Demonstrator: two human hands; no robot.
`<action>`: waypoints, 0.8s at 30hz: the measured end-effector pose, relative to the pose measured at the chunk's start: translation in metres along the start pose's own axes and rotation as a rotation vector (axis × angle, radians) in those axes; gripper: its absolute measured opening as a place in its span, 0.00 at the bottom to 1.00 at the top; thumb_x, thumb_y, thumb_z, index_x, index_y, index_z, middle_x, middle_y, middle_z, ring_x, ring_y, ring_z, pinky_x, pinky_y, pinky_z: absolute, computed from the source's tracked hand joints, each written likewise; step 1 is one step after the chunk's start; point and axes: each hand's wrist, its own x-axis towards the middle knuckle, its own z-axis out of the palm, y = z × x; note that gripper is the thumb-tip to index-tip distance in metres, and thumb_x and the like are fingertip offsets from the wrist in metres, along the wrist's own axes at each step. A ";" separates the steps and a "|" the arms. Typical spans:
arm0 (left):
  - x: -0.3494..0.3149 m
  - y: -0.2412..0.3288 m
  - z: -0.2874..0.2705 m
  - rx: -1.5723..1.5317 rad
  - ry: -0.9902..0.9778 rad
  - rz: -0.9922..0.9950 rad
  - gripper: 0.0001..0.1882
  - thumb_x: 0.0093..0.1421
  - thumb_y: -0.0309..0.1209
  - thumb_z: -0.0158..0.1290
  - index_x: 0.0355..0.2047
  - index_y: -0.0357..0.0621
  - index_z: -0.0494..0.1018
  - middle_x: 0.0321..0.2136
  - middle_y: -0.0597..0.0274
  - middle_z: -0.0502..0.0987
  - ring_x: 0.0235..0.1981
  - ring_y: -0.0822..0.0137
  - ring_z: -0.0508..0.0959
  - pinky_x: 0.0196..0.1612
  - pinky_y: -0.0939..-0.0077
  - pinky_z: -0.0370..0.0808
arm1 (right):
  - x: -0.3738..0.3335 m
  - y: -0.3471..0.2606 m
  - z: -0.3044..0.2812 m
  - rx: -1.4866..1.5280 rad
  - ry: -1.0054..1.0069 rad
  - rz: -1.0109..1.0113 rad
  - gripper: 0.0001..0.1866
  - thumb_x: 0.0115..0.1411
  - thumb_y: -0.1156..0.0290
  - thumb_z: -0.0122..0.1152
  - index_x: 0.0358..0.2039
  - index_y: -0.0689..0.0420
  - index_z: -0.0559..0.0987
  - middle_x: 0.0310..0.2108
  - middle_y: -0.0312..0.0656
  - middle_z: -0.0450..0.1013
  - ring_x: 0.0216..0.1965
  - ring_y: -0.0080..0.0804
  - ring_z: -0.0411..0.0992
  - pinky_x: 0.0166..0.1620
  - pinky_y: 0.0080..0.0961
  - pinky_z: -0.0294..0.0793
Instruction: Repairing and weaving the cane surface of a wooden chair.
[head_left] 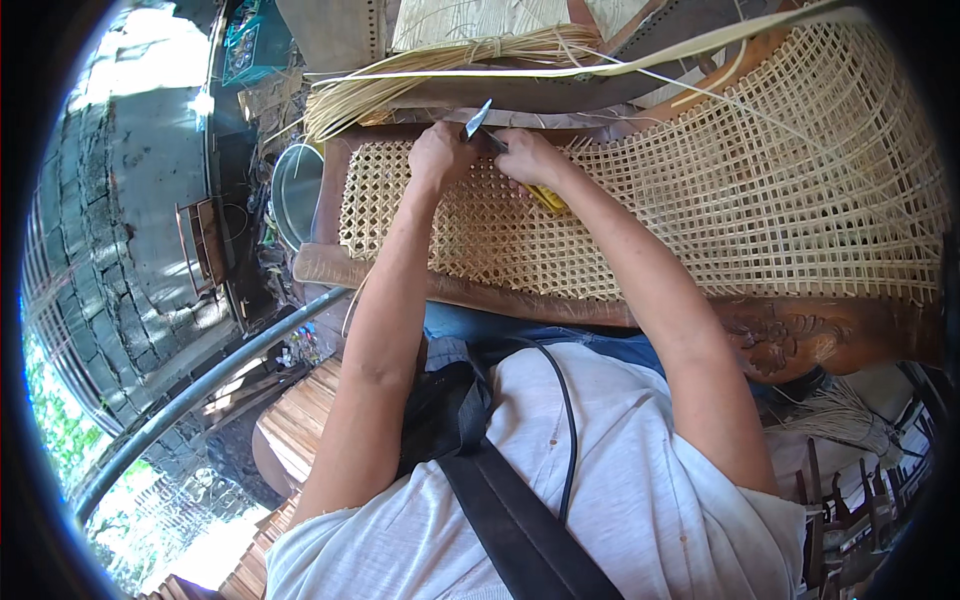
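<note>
A woven cane panel spreads across my lap in a brown wooden frame. Over its far left part, my left hand is closed, with a short pointed metal blade sticking up from its fingers. The blade's lower end is hidden there. Just to the right, my right hand is closed around a yellow-handled tool. Its dark front part reaches toward the left hand; I cannot tell the tool's exact kind. Both hands are close together near the panel's far edge.
A bundle of cane strands lies beyond the panel, with a long pale strip crossing above. Loose strands stick out at the panel's right. A clear bucket and a metal pipe are on the left. Carving marks the near rail.
</note>
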 end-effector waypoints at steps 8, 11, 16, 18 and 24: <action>0.017 0.016 -0.008 0.080 -0.050 -0.150 0.21 0.51 0.46 0.59 0.36 0.42 0.82 0.36 0.44 0.82 0.41 0.48 0.82 0.46 0.56 0.78 | 0.010 0.007 0.004 -0.224 0.242 -0.186 0.23 0.54 0.72 0.52 0.50 0.68 0.75 0.29 0.57 0.79 0.26 0.42 0.80 0.35 0.36 0.81; 0.035 0.016 -0.020 -0.056 -0.340 -0.206 0.21 0.48 0.43 0.63 0.36 0.41 0.83 0.38 0.47 0.83 0.43 0.51 0.83 0.47 0.59 0.79 | -0.001 0.013 -0.007 -0.011 0.175 0.017 0.19 0.57 0.71 0.51 0.47 0.66 0.75 0.26 0.52 0.79 0.22 0.37 0.79 0.27 0.35 0.78; 0.045 0.018 -0.012 0.133 -0.333 -0.163 0.24 0.44 0.43 0.67 0.39 0.41 0.82 0.42 0.47 0.82 0.46 0.56 0.82 0.48 0.66 0.79 | -0.016 0.012 -0.019 -0.190 -0.114 0.118 0.15 0.57 0.73 0.48 0.40 0.68 0.78 0.30 0.53 0.79 0.29 0.40 0.80 0.34 0.38 0.78; 0.039 0.017 -0.007 0.118 -0.234 -0.174 0.24 0.45 0.44 0.67 0.40 0.44 0.83 0.42 0.48 0.82 0.47 0.56 0.82 0.48 0.65 0.78 | -0.010 0.004 -0.018 -0.350 -0.220 0.126 0.17 0.55 0.75 0.47 0.40 0.69 0.80 0.33 0.55 0.80 0.33 0.43 0.81 0.39 0.40 0.80; 0.018 0.021 -0.012 0.079 -0.195 -0.070 0.25 0.48 0.53 0.63 0.38 0.48 0.83 0.35 0.49 0.83 0.40 0.54 0.83 0.44 0.61 0.78 | 0.011 -0.014 -0.027 -0.329 -0.403 0.222 0.17 0.56 0.77 0.42 0.40 0.75 0.75 0.30 0.53 0.78 0.27 0.39 0.80 0.31 0.36 0.80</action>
